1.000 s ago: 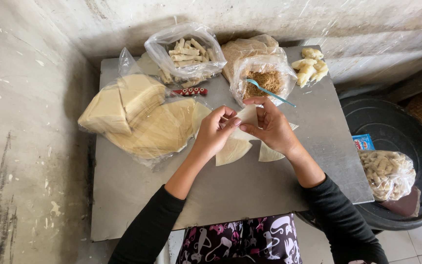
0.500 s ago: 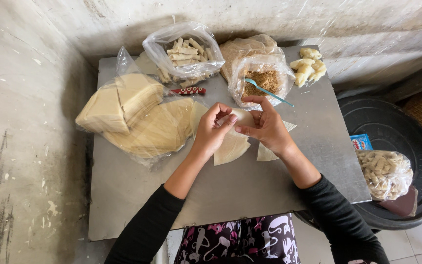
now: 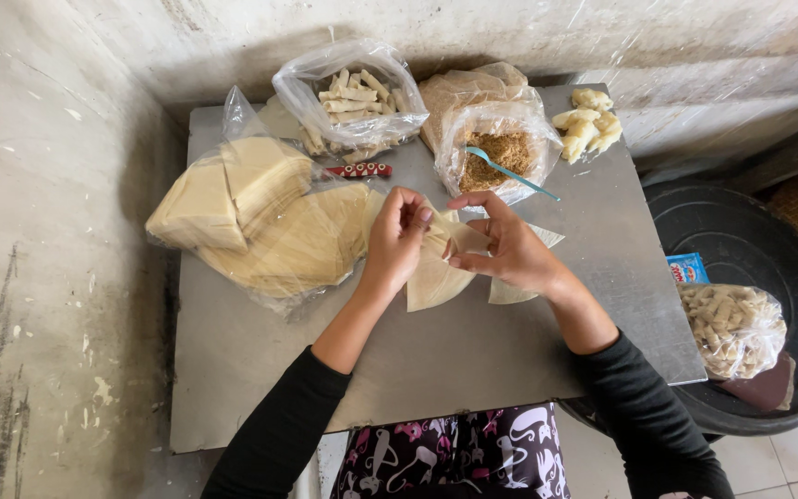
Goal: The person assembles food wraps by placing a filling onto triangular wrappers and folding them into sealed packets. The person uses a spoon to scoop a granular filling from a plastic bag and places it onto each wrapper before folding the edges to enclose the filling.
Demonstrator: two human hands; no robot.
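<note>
While both hands pinch one pale wrapper (image 3: 443, 248), left hand (image 3: 397, 237) and right hand (image 3: 506, 248) fingers closed on it, clear bags sit far: sticks (image 3: 348, 92), brown filling (image 3: 499, 146).

A single head-worn camera looks almost straight down from above the person, fairly close, onto the grey tabletop (image 3: 260, 370) set against a wall, with floor at the right.

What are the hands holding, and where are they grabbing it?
Both hands, left and right, pinch a thin pale pastry wrapper at its upper folded corner; the rest lies on the table.
</note>
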